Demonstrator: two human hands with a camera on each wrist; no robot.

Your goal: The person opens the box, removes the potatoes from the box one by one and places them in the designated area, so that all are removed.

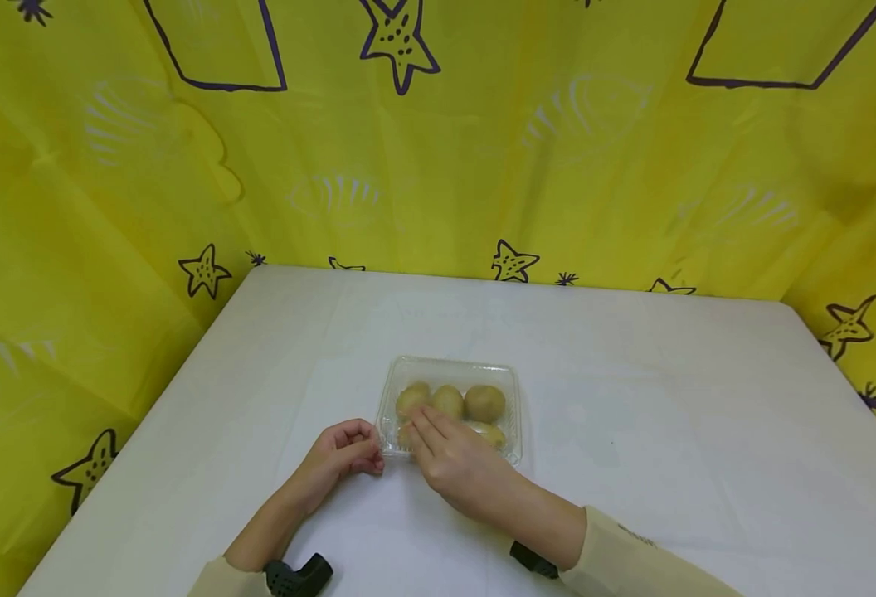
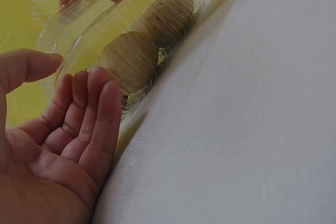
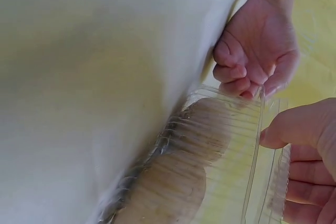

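Note:
A clear plastic clamshell box [image 1: 456, 371] with a ribbed rim sits on the white table, its lid down over several tan potatoes [image 1: 485, 404]. My right hand [image 1: 462, 466] reaches over the box from the front, straight fingers lying flat on the lid. In the right wrist view its thumb [image 3: 294, 127] rests at the front rim. Beside the box's front left corner is my left hand [image 1: 343, 456], palm turned inward and fingers loosely bent. The left wrist view shows those fingertips [image 2: 100, 80] right at the corner, with the thumb [image 2: 37, 69] apart from them.
The white tabletop [image 1: 669, 414] stretches around the box on all sides. A yellow curtain [image 1: 468, 166] with starfish drawings hangs behind it and along both sides. Dark wrist devices [image 1: 299, 574] are strapped below both hands.

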